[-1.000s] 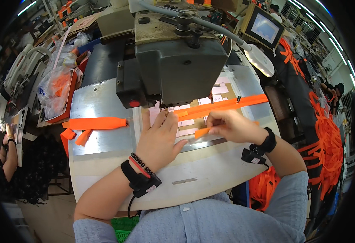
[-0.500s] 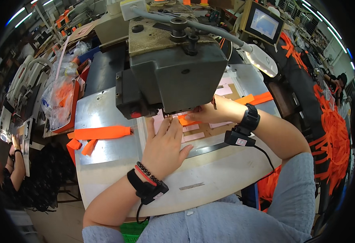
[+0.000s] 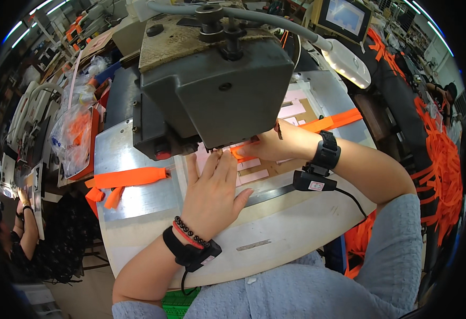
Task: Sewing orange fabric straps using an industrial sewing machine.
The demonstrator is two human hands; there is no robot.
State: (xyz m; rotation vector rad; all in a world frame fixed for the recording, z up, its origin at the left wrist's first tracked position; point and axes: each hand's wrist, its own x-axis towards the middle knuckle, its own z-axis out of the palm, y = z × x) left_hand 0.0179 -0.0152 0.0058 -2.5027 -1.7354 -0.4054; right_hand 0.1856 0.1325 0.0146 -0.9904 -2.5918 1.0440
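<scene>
The left hand (image 3: 211, 186) lies flat and spread, palm down, on the metal sewing table (image 3: 137, 223), fingers pointing toward the grey industrial sewing machine head (image 3: 217, 80). Its fingertips press on pink pattern pieces (image 3: 254, 170) lying just in front of the machine's foot. The hand holds nothing; it wears a black wrist strap and bead bracelets.

The right hand (image 3: 275, 144) reaches in from the right edge of the table, fingers closed in a pinch on an orange webbing strap (image 3: 328, 123). The strap runs from under the machine head, through that hand, and on toward the table's far right corner. Whether the needle touches the strap cannot be told, as the machine hides it.

Near the left edge of the table lies a second orange strap piece (image 3: 129, 177), well apart from both hands. A white lamp head (image 3: 347, 63) hangs beyond the machine, and a heap of orange straps (image 3: 440, 175) sits off the table's right side.
</scene>
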